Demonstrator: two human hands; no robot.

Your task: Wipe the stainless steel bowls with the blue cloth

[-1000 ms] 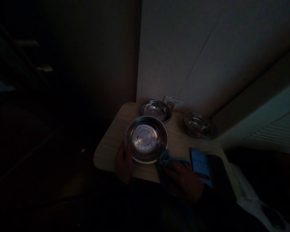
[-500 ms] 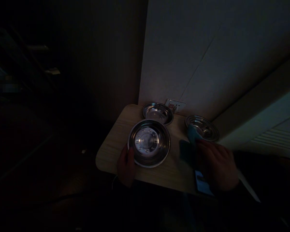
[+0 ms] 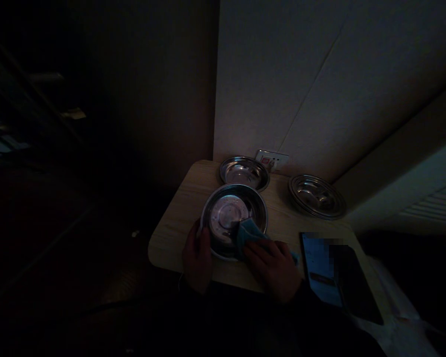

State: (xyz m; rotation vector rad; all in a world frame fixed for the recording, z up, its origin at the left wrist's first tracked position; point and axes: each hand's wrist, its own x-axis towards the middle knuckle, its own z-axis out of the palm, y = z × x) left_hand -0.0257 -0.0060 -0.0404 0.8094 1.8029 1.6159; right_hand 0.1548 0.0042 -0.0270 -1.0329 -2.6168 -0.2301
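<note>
A shiny metal bowl [image 3: 226,213] rests on the wooden table [image 3: 171,238], tilted slightly toward me. My left hand [image 3: 197,260] grips its near left rim, thumb on the inner side. A blue cloth [image 3: 250,232] is pressed against the bowl's inner right wall by my right hand [image 3: 275,267], whose fingers lie over it. Behind the bowl stands a second metal dish [image 3: 242,171], close to its far rim. Dim light hides detail on both hands.
A stack of metal plates [image 3: 315,196] sits at the table's back right. Nearer me on the right lies a dark device with a lit screen [image 3: 321,267]. A wall socket [image 3: 271,159] with a plug is behind the dishes.
My right hand has moved left with the cloth, from in front of the plate stack into the bowl. The lit device is now uncovered. My left hand keeps its hold on the rim.
</note>
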